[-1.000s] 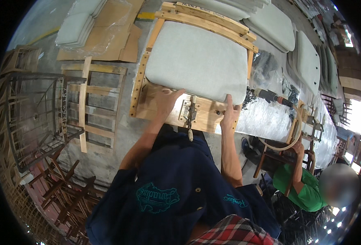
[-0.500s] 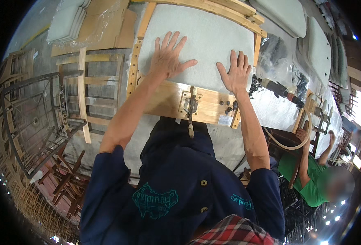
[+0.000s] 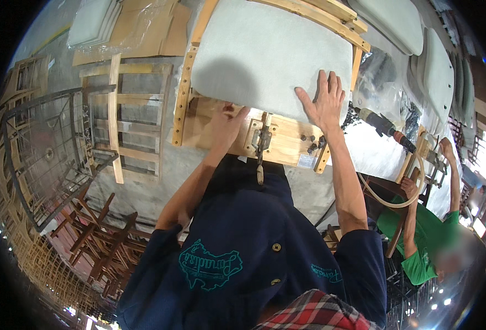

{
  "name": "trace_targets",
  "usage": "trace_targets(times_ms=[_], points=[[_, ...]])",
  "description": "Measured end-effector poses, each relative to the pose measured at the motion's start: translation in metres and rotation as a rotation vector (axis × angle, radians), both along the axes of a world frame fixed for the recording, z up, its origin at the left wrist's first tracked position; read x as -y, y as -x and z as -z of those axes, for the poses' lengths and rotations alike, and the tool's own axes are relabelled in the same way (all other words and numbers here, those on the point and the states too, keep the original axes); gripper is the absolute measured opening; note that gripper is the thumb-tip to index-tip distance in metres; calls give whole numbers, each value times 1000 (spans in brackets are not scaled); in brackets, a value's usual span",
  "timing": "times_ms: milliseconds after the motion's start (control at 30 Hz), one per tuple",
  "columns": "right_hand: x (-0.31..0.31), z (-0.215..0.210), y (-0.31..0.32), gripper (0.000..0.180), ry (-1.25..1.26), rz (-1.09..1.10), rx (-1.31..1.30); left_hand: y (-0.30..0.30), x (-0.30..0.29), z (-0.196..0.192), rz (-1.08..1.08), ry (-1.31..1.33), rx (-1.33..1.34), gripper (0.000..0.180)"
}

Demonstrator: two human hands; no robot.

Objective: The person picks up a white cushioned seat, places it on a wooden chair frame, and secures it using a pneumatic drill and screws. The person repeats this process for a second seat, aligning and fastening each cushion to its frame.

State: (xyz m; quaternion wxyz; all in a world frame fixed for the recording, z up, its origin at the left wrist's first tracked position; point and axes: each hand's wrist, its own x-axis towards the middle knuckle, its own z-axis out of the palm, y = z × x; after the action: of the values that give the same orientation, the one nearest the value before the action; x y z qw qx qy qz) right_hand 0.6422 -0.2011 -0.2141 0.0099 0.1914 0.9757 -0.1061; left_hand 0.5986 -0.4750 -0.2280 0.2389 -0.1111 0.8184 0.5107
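Note:
A pale grey-white padded panel point(image 3: 276, 52) with rounded corners lies inside a wooden frame jig point(image 3: 183, 93). Flat on its right side rests my right hand point(image 3: 326, 110), open, thumb stretched away from the fingers. My left hand point(image 3: 229, 127) is at the panel's near edge, over the jig's wooden front board point(image 3: 284, 144). Its fingers are curled in, and whatever they may hold is hidden. Between my hands, a metal toggle clamp point(image 3: 263, 135) is mounted on the board, its handle pointing toward me. Several small black knobs point(image 3: 312, 144) sit on the board near my right wrist.
A power drill point(image 3: 383, 124) with a pale hose point(image 3: 397, 204) lies right of the jig. More padded panels point(image 3: 435, 71) are stacked far right. A co-worker in green point(image 3: 422, 247) works at the right. Wooden frames point(image 3: 138, 115) and a black metal rack point(image 3: 39, 154) stand left.
My left hand has left the panel's surface, drawn back toward me to its near edge, and its fingers have curled. My right hand stays flat on the panel. The co-worker's arm has moved.

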Motion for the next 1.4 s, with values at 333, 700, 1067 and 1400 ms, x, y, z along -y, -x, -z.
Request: trace_targets(times_ms=[333,700,1067,1400], points=[[55,-11,3,104,-107,-426,-68,-11,-22,70,-132,-459,-213,61],[52,-9,7,85,-217,-560,-210,-17,-13,76,-74,-314,-262,60],[51,-4,26,88,-45,-509,-165,-10,-11,69,-22,-221,-226,60],[45,34,74,74,-34,-370,-163,-15,-11,56,-64,-338,-43,66]])
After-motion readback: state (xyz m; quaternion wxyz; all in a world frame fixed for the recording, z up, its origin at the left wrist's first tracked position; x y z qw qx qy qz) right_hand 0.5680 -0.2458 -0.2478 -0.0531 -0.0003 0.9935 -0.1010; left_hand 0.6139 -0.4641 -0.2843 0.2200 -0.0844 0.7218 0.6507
